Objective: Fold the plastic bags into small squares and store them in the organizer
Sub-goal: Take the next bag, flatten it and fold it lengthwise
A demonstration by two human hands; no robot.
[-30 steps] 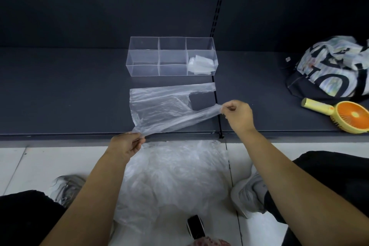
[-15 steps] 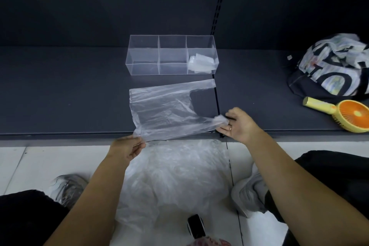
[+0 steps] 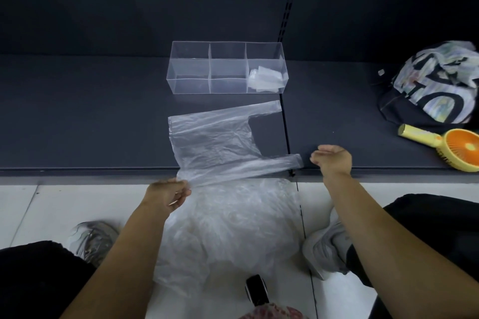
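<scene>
Crosswise on the dark shelf point(image 3: 77, 124), before the organizer point(image 3: 191, 67), the plastic bag point(image 3: 212, 142) lies flat, handles pointing right. The left hand point(image 3: 166, 195) pinches its near-left corner; the right hand point(image 3: 333, 160), loose and empty, hovers beside the near handle's tip.

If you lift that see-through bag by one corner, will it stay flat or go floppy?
Probably floppy: the plastic bag is thin and crinkled, and it bends over the shelf edge where the left hand pinches its corner. It looks very light, so a push may make it slide or flutter. Being smooth film, it could be slippery too.
</scene>
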